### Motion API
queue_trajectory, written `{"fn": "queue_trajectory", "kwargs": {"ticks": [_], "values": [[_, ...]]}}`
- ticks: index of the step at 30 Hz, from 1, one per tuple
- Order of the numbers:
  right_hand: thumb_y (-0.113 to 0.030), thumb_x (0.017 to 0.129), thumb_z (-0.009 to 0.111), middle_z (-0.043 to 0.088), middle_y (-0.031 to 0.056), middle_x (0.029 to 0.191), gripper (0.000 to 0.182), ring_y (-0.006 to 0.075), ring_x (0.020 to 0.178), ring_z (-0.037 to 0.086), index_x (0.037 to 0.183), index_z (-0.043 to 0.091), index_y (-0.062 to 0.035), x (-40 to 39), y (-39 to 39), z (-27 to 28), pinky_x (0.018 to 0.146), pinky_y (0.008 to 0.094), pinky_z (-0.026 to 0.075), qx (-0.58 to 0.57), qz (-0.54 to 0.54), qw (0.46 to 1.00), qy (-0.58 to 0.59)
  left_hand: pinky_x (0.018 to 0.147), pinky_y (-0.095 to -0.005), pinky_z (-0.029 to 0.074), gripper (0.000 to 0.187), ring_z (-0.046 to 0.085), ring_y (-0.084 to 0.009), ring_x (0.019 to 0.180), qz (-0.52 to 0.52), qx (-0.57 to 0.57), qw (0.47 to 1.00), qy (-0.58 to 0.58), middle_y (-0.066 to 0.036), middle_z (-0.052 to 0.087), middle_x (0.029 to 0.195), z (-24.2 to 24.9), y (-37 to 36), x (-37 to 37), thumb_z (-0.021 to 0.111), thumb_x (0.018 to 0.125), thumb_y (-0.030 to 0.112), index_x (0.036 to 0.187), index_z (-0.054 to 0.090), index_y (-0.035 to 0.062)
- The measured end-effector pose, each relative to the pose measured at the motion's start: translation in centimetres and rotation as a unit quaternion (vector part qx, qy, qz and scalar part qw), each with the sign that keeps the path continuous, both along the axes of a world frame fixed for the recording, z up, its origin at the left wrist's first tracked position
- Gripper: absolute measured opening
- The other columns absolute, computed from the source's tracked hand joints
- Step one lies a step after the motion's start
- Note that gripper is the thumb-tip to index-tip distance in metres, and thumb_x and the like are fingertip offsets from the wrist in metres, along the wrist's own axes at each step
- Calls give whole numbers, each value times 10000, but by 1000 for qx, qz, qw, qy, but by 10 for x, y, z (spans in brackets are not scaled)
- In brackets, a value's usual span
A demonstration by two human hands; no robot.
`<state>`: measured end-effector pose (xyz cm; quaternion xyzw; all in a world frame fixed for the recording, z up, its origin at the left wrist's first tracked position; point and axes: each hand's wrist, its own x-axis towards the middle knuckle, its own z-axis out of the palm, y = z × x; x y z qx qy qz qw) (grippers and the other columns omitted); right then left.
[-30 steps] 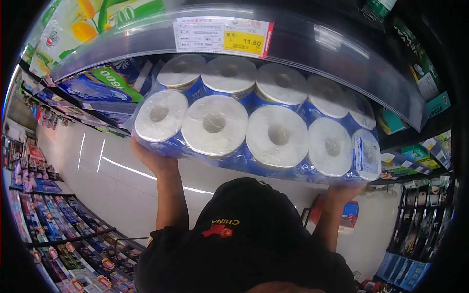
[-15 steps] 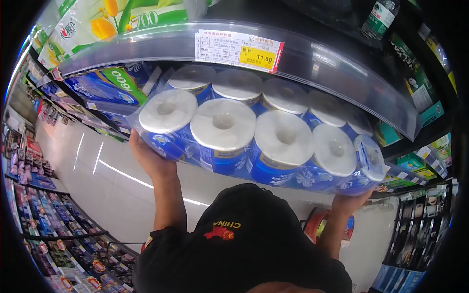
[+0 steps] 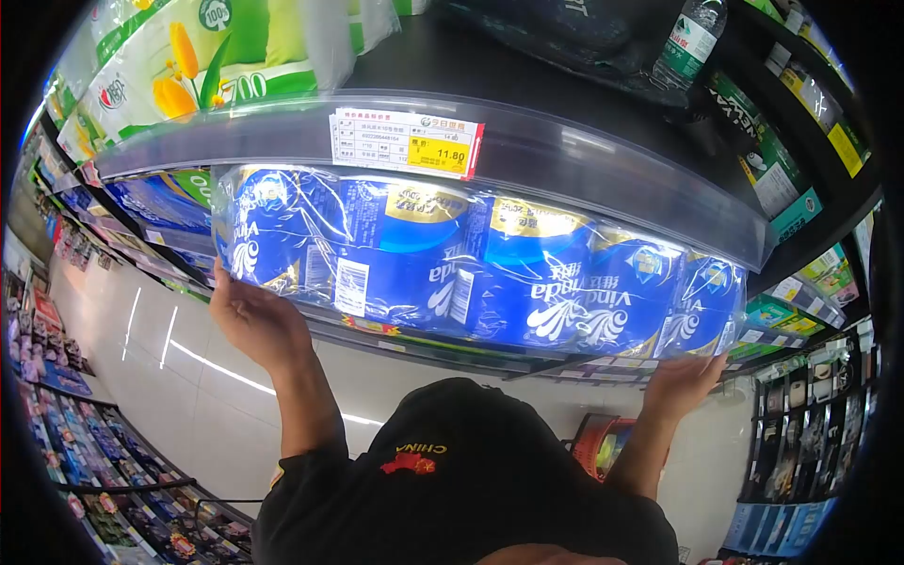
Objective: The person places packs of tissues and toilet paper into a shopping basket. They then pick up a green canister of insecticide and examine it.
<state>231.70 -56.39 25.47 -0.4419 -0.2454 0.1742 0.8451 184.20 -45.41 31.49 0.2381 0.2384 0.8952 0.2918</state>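
Note:
A long clear-wrapped pack of toilet rolls [image 3: 414, 259] with blue Vinda labels spans the middle of the view. Its printed side faces me, and its upper edge lies beneath the front lip of a dark shelf. My left hand [image 3: 259, 320] grips the pack's left end low down, the fingers partly hidden behind the wrap. At the lower right corner, my right hand [image 3: 687, 384] holds the other end, its fingertips under the plastic. Just above the pack, a price label [image 3: 407, 143] reading 11.80 is fixed to the clear shelf strip [image 3: 603, 193].
Green-and-white tissue packs [image 3: 254, 56] stand on the upper shelf at left. A water bottle [image 3: 689, 42] and a dark bag [image 3: 556, 33] lie on that shelf. Another blue pack [image 3: 155, 202] sits left of mine. Behind me is a red basket-like object [image 3: 595, 443] on the floor.
The pack has tipped and gone in under the shelf lip: roll tops showed before, now the labelled side does. Both hands still hold its ends. The view has shifted somewhat.

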Motion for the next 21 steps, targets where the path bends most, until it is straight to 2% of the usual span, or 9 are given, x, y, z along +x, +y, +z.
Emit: {"fn": "queue_trajectory", "kwargs": {"ticks": [2, 5, 7, 10, 13, 16, 18, 21], "values": [[-400, 1031, 401, 456, 75, 1374, 502, 134, 1236, 424, 1364, 423, -25, 4, -1, -14, 1073, 344, 314, -23, -30, 996, -78, 1022, -330, 389, 430, 534, -176, 1161, -14, 9, 1000, 25, -111, 576, 1222, -5, -3, 1, 491, 961, 238, 1290, 497, -39], [-352, 1031, 397, 480, 73, 1336, 445, 145, 1206, 452, 1321, 449, -18, -5, 0, -16, 1044, 344, 349, -27, -5, 987, -160, 1053, -359, 356, 545, 493, -210, 1208, -51, 36, 992, 105, -132, 522, 1286, -18, -5, 2, 556, 915, 252, 1356, 423, -40], [-321, 1027, 396, 489, 85, 1321, 416, 158, 1196, 468, 1304, 453, -17, 6, -5, -27, 1030, 344, 363, -22, 38, 986, -163, 1065, -372, 339, 638, 474, -230, 1229, -56, 45, 982, 177, -145, 488, 1323, -22, -4, 1, 595, 883, 258, 1398, 369, -44], [-302, 1019, 403, 493, 104, 1312, 396, 176, 1193, 482, 1287, 458, -16, 0, -4, -18, 1019, 346, 377, -21, 61, 985, -159, 1072, -372, 318, 686, 456, -233, 1239, 21, 13, 962, 272, -150, 470, 1339, -27, -1, 1, 617, 875, 260, 1412, 337, -62], [-282, 1007, 412, 499, 117, 1310, 406, 193, 1209, 482, 1308, 450, -12, 11, -3, -30, 1029, 355, 370, 26, 87, 992, -84, 1072, -364, 308, 661, 436, -215, 1246, 54, -12, 947, 315, -150, 454, 1352, -32, 1, -2, 587, 909, 261, 1424, 323, -59], [-249, 998, 418, 505, 118, 1306, 416, 198, 1211, 482, 1332, 440, -3, 1, 2, -28, 1025, 364, 376, 21, 42, 997, -67, 1074, -363, 306, 620, 431, -208, 1243, 93, -38, 938, 331, -149, 444, 1356, -34, 7, 1, 552, 945, 278, 1423, 322, -42], [-234, 995, 406, 502, 118, 1311, 426, 197, 1215, 479, 1351, 425, 1, -2, 7, -35, 1030, 371, 375, -8, -22, 981, -194, 1077, -368, 306, 589, 429, -208, 1242, 101, -60, 939, 323, -146, 436, 1360, -38, 12, 4, 526, 962, 274, 1424, 318, -26], [-78, 928, 442, 514, 195, 1289, 364, 322, 1202, 494, 1272, 498, 29, 1, 8, -49, 1019, 440, 383, -67, -123, 929, -343, 1081, -373, 307, 552, 429, -207, 1242, 100, -84, 946, 298, -138, 430, 1360, -37, 18, 10, 504, 976, 261, 1420, 314, -6]]}}
